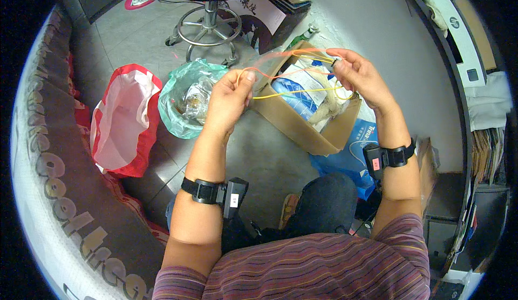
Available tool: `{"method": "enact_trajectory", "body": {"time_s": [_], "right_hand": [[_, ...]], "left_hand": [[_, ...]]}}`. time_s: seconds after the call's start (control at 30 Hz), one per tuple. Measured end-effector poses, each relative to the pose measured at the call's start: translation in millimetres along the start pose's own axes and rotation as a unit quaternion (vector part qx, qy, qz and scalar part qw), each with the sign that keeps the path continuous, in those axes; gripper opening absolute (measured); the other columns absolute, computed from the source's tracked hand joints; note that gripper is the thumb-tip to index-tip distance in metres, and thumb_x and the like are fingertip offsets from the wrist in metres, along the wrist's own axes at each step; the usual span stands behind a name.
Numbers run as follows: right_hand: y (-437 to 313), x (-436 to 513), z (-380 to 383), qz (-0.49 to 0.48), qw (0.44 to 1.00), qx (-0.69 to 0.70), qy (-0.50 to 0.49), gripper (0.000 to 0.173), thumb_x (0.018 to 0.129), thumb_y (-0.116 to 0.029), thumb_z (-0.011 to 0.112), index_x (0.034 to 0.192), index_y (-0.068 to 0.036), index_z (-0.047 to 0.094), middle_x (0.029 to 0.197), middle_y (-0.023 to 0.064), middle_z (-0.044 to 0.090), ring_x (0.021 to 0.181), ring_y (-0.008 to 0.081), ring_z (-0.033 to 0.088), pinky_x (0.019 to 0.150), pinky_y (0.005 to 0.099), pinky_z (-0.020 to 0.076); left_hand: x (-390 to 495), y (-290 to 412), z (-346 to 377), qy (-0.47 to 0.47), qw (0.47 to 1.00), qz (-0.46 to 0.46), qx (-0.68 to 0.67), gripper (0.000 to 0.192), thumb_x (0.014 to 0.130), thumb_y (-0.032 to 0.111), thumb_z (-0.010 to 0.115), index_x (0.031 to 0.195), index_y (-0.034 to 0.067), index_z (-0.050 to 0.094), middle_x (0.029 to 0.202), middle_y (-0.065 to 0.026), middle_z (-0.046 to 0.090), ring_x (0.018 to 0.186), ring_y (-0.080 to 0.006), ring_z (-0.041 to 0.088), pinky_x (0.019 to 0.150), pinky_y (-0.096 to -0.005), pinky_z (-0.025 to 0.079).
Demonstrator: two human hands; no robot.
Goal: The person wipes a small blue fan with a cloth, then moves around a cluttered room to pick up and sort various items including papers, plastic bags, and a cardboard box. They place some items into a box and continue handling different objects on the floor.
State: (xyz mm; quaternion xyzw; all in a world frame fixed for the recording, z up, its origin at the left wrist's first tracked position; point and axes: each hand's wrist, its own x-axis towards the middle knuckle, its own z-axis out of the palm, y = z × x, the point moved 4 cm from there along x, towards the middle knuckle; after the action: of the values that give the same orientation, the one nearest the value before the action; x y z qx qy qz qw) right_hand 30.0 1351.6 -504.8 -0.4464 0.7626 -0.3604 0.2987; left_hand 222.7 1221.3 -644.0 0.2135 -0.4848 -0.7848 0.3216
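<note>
Thin yellow and orange cords stretch in loops between my two hands, in front of an open cardboard box. My left hand pinches one end of the loops between thumb and fingers. At the other end, my right hand grips the cords by a small black and white piece, partly covered by the fingers. Below them, the cardboard box holds a blue patterned package, white papers and a beige cloth. An orange strand near the top is blurred.
A bin lined with a green plastic bag stands left of the box, beside an open red bag. A wheeled stool and a green bottle are farther off. A blue bag leans near my knee.
</note>
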Motion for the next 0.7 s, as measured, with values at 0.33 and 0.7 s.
{"method": "enact_trajectory", "body": {"time_s": [0.33,0.7], "right_hand": [[-10.2,-13.0,-13.4,0.001,0.998,0.055,-0.021,0.048,0.081,-0.014,0.067,0.125,-0.004,0.051,0.091,-0.0015,0.061,0.069,0.0042,0.049,0.063,0.0174,0.0415],[-29.8,-27.3,16.7,-0.036,0.863,-0.504,-0.024,0.020,0.070,-0.024,0.070,0.076,-0.005,0.066,0.076,0.0144,0.061,0.074,0.0312,0.059,0.066,0.0408,0.0465]], "left_hand": [[3.8,9.5,-32.6,0.116,0.979,0.028,-0.166,0.015,0.093,0.018,0.051,0.090,0.004,0.056,0.064,-0.0005,0.051,0.053,-0.0096,0.043,0.051,-0.0217,0.035],[-0.9,19.3,-29.3,0.146,0.977,0.119,-0.099,0.014,0.089,0.022,0.052,0.087,0.009,0.057,0.067,-0.0039,0.057,0.055,-0.0113,0.052,0.053,-0.0250,0.044]]}}
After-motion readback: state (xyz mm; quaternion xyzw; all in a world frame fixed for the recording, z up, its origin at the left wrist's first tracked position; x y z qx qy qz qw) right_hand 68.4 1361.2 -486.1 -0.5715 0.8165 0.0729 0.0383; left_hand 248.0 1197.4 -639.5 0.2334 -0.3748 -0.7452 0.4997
